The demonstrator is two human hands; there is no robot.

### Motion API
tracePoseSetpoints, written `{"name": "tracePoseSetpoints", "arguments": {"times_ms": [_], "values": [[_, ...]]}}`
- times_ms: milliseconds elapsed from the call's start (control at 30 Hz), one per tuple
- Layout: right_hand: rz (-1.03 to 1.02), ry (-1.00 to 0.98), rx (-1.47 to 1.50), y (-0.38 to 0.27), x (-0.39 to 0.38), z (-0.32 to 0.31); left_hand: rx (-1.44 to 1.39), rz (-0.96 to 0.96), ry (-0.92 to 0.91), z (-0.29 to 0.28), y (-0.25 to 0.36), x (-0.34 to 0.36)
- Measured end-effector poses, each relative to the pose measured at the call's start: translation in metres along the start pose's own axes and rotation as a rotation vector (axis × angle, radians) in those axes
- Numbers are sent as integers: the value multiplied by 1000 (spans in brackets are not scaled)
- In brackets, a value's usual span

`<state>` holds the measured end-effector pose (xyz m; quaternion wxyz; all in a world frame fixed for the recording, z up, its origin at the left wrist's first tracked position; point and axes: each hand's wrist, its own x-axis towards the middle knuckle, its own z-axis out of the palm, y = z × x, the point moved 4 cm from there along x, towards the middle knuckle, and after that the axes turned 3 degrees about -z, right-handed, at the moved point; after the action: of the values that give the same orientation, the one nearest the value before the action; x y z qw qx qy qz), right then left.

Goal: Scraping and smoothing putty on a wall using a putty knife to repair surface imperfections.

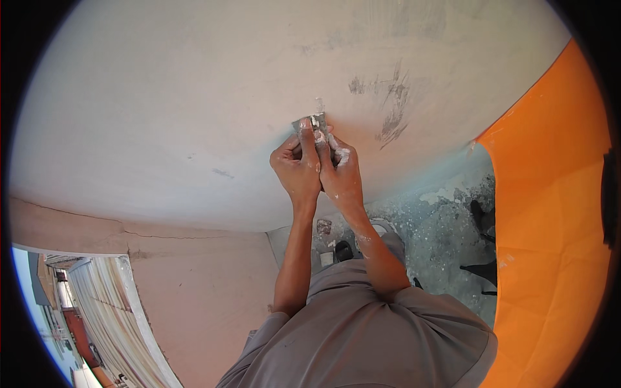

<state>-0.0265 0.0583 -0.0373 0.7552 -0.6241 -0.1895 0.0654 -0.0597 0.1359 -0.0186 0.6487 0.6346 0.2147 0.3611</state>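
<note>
Both hands are raised in front of me, close together at the pale wall (194,97). Between them is a small flat grey scraper (299,123) smeared with white paste, its straight top edge at the wall. My left hand (296,169) is closed on it, thumb pressed along its face. Beside it, my right hand (343,178) grips the same scraper; white paste coats its fingers. The scraper's lower part is hidden by my fingers. Just above its edge, a small white smear (319,103) marks the wall.
Dark scuffs (393,107) mark the wall to the right of my hands. An orange sheet (550,213) hangs at the right. Below lies a spattered grey floor (440,239) with dark objects by the sheet. At lower left are a cracked pinkish wall (200,291) and an opening with a striped curtain (110,304).
</note>
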Motion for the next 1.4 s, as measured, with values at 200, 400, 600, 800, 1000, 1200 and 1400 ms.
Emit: {"name": "tracePoseSetpoints", "arguments": {"times_ms": [200,400,600,800,1000,1200,1400], "values": [[-4,5,23,-47,19,-2,5,76,-30,14,52,11],[-14,39,-23,15,-3,-5,31,-24,2,-2,-8,-4],[7,43,-24,16,-7,-2,41,-56,20,-3,-8,-2],[45,19,65,15,-1,-2,91,15,22,3,10,1],[74,30,68,26,-2,-4,109,35,26,-1,-9,-5],[133,10,117,25,-1,-1,104,24,23,0,-7,-2],[65,12,127,-2,14,-8,93,81,-7,11,19,2]]}}
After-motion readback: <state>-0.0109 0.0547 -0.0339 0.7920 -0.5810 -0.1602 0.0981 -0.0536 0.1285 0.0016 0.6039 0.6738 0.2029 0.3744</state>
